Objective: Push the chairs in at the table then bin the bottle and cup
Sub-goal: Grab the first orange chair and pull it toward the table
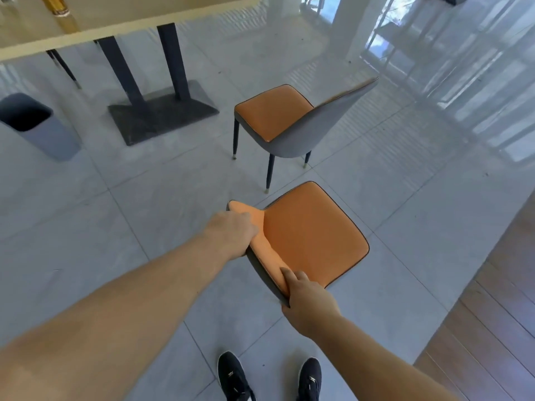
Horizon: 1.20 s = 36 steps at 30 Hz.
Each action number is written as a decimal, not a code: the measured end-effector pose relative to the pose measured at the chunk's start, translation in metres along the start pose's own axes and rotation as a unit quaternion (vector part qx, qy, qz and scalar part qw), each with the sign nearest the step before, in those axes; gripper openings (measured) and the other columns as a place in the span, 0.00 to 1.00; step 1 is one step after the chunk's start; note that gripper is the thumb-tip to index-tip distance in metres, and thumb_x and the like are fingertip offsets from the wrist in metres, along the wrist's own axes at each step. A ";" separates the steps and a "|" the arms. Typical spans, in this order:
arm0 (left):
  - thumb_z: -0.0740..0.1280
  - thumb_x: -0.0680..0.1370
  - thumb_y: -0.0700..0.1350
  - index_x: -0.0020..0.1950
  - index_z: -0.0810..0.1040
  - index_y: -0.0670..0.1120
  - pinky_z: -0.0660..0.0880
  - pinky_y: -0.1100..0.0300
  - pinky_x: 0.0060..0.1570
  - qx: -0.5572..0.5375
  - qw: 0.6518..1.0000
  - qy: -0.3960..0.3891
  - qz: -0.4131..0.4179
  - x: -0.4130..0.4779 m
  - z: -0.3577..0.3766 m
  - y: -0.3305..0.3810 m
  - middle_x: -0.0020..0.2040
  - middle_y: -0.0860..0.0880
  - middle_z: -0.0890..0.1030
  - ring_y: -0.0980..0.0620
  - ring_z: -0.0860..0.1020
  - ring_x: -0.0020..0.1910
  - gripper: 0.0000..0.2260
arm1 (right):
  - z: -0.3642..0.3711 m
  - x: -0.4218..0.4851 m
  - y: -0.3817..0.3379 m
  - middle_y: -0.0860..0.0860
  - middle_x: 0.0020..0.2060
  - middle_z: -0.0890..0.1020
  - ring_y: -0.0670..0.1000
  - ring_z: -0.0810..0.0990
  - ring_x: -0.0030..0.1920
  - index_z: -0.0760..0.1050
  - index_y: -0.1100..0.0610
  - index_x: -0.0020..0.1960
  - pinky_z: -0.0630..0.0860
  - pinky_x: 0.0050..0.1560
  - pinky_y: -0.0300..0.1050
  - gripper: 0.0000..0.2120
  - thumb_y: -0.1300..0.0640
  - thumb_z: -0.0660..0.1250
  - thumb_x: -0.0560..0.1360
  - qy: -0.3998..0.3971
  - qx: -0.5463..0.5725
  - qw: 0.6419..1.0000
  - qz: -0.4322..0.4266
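Two orange-seated chairs with grey backs stand on the tiled floor, away from the table (pixel 86 39). The near chair (pixel 312 233) is right below me. My left hand (pixel 231 235) grips the upper end of its backrest and my right hand (pixel 307 296) grips the lower end. The far chair (pixel 278 114) stands apart beyond it, its back turned to the right. A bottle with amber liquid (pixel 62 15) stands on the cream table top at the upper left. A grey bin (pixel 43 131) sits on the floor at the left. No cup is in view.
The table's dark legs and flat base plate (pixel 162 114) stand left of the far chair. A thin leg of another chair (pixel 65 68) shows under the table. Wooden flooring (pixel 492 328) begins at the right. My black shoes (pixel 234 377) are at the bottom.
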<state>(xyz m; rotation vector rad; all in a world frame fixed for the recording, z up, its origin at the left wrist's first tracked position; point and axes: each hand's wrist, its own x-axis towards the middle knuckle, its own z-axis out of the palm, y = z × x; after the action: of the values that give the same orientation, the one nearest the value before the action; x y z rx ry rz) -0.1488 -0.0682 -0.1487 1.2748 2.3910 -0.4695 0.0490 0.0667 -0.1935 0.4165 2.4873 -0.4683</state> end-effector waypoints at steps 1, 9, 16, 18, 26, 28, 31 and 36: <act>0.66 0.79 0.46 0.62 0.78 0.51 0.71 0.51 0.40 0.000 1.000 -0.003 -0.001 -0.007 0.003 0.000 0.55 0.46 0.74 0.44 0.77 0.51 0.12 | 0.000 -0.003 0.000 0.49 0.61 0.72 0.55 0.74 0.46 0.51 0.42 0.80 0.76 0.43 0.52 0.33 0.48 0.61 0.79 -0.005 -0.009 1.000 -0.010; 0.65 0.80 0.51 0.58 0.78 0.49 0.68 0.54 0.39 -0.082 0.992 -0.030 -0.093 -0.071 0.038 -0.009 0.53 0.47 0.74 0.45 0.77 0.48 0.10 | -0.016 0.008 -0.012 0.49 0.64 0.73 0.56 0.76 0.58 0.53 0.39 0.79 0.79 0.54 0.54 0.32 0.49 0.64 0.80 -0.032 -0.077 0.988 -0.130; 0.67 0.78 0.53 0.60 0.77 0.50 0.72 0.54 0.43 -0.176 0.964 -0.040 -0.194 -0.103 0.052 -0.016 0.55 0.48 0.76 0.46 0.77 0.51 0.13 | -0.049 0.058 -0.021 0.50 0.68 0.72 0.58 0.74 0.63 0.56 0.38 0.78 0.76 0.58 0.53 0.30 0.52 0.64 0.81 -0.044 -0.146 0.965 -0.211; 0.67 0.78 0.51 0.60 0.77 0.50 0.71 0.55 0.43 -0.207 0.949 -0.048 -0.233 -0.104 0.053 -0.013 0.55 0.48 0.76 0.47 0.77 0.51 0.12 | -0.061 0.076 -0.022 0.50 0.68 0.72 0.58 0.74 0.64 0.57 0.38 0.78 0.75 0.57 0.52 0.30 0.54 0.63 0.81 -0.046 -0.166 0.955 -0.243; 0.66 0.79 0.56 0.61 0.77 0.53 0.77 0.56 0.51 -0.279 0.896 -0.037 -0.345 -0.079 0.031 0.001 0.56 0.52 0.79 0.50 0.78 0.54 0.13 | -0.116 0.150 -0.026 0.49 0.63 0.74 0.58 0.74 0.62 0.62 0.39 0.75 0.73 0.48 0.50 0.27 0.59 0.64 0.80 -0.050 -0.232 0.918 -0.318; 0.65 0.79 0.57 0.61 0.76 0.55 0.77 0.55 0.52 -0.291 0.885 -0.024 -0.362 -0.071 0.026 0.002 0.55 0.53 0.78 0.51 0.78 0.53 0.13 | -0.125 0.164 -0.023 0.49 0.63 0.75 0.57 0.73 0.62 0.64 0.39 0.74 0.76 0.51 0.51 0.27 0.60 0.63 0.80 -0.044 -0.222 0.920 -0.319; 0.65 0.79 0.57 0.62 0.75 0.56 0.76 0.56 0.49 -0.296 0.879 -0.004 -0.373 -0.059 0.026 0.002 0.57 0.54 0.77 0.51 0.77 0.53 0.13 | -0.136 0.183 -0.018 0.48 0.63 0.75 0.56 0.73 0.63 0.66 0.40 0.74 0.77 0.54 0.52 0.26 0.60 0.62 0.80 -0.043 -0.210 0.923 -0.321; 0.66 0.79 0.58 0.63 0.74 0.57 0.75 0.57 0.45 -0.300 0.870 0.029 -0.391 -0.036 0.022 -0.011 0.58 0.54 0.78 0.51 0.78 0.53 0.14 | -0.158 0.217 -0.020 0.49 0.62 0.75 0.56 0.73 0.63 0.66 0.41 0.73 0.78 0.56 0.53 0.24 0.61 0.61 0.81 -0.043 -0.207 0.918 -0.334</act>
<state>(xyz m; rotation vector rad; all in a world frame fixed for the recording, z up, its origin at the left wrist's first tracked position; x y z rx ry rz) -0.1356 -0.1093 -0.1493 0.0237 2.7041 0.1314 -0.2051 0.1558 -0.1923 -0.6292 2.4999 -0.1884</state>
